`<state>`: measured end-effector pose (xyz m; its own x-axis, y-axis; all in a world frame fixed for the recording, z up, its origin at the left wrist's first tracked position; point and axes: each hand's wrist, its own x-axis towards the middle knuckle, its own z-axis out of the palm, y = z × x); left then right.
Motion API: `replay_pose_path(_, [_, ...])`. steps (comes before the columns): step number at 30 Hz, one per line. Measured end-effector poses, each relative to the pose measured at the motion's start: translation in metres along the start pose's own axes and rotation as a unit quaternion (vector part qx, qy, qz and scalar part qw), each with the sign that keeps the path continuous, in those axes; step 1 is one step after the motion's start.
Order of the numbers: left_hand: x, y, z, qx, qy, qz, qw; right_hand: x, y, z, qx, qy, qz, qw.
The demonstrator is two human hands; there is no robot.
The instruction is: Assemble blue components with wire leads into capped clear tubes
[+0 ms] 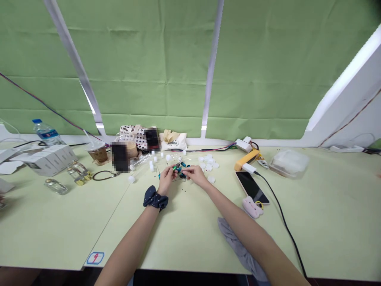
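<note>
My left hand [166,179], with a dark dotted scrunchie [154,198] round the wrist, is closed in a pinch on a small shiny green piece [174,168]. Just to its right, my right hand [195,174] has its fingers pressed together; what they hold is too small to make out. Between and behind the fingertips lies a cluster of small teal and dark parts [183,164] with thin wires, partly hidden by my hands. White plastic caps [209,163] lie scattered to the right of it, and more stand to the left. Tiny dark bits [183,190] lie on the table nearer me.
On the right are a phone [252,187], a pink case [252,207], a yellow power strip [246,159], a black cable [278,202] and a clear container [289,163]. Leftward stand an iced drink [97,152], glass bottles [56,186], white boxes [49,161] and a water bottle [47,133].
</note>
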<state>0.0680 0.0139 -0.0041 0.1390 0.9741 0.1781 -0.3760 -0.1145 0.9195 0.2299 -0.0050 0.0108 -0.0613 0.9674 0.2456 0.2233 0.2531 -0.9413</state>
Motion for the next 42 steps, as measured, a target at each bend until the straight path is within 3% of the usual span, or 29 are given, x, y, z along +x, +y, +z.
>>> replay_pose_path(5, [-0.005,0.003,0.007,-0.126,-0.041,-0.027,0.991,0.000,-0.005,0.003,0.133,0.032,0.041,0.990])
replay_pose_path(12, [-0.009,0.006,0.012,-0.164,-0.081,-0.060,0.981,0.000,-0.007,0.004,0.163,0.032,0.031,0.986])
replay_pose_path(20, [-0.015,0.011,0.017,-0.072,-0.110,-0.047,0.990,-0.001,-0.009,0.004,0.155,0.024,0.048,0.986])
replay_pose_path(27, [-0.013,0.007,0.012,0.061,-0.155,0.020,0.986,0.001,-0.010,0.002,0.277,-0.017,0.211,0.937])
replay_pose_path(31, [-0.012,0.010,0.011,0.115,-0.180,0.052,0.976,0.000,-0.014,-0.002,0.281,-0.056,0.226,0.931])
replay_pose_path(34, [-0.014,0.013,0.011,0.157,-0.191,0.070,0.967,-0.003,-0.018,-0.001,0.241,-0.082,0.200,0.946])
replay_pose_path(38, [-0.018,0.016,0.013,0.192,-0.190,0.090,0.958,-0.007,-0.020,0.006,0.103,-0.071,0.162,0.979])
replay_pose_path(42, [-0.020,0.018,0.016,0.200,-0.187,0.099,0.957,-0.007,-0.016,0.010,-0.097,-0.016,0.049,0.994])
